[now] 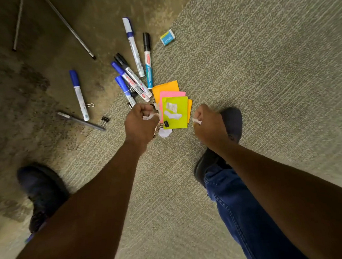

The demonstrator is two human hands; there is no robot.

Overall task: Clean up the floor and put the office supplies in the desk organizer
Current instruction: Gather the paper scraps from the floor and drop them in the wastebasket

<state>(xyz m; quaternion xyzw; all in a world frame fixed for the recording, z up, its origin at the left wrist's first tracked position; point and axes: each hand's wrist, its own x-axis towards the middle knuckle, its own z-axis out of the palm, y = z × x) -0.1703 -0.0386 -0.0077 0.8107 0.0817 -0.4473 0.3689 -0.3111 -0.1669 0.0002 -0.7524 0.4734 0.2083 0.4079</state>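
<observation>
Office supplies lie scattered on the carpet. Several markers with blue and black caps fan out above a stack of sticky notes in orange, pink and lime. White paper scraps lie on the lime note, and another scrap sits below it. A black binder clip rests at the stack's lower left corner. My left hand grips white paper scraps just left of the notes. My right hand pinches a small white scrap to the right of the stack.
A boxed eraser lies at the upper right of the pile. A grey pen, a lone blue marker and binder clips lie to the left. Thin metal furniture legs stand at the upper left. My shoes flank the pile.
</observation>
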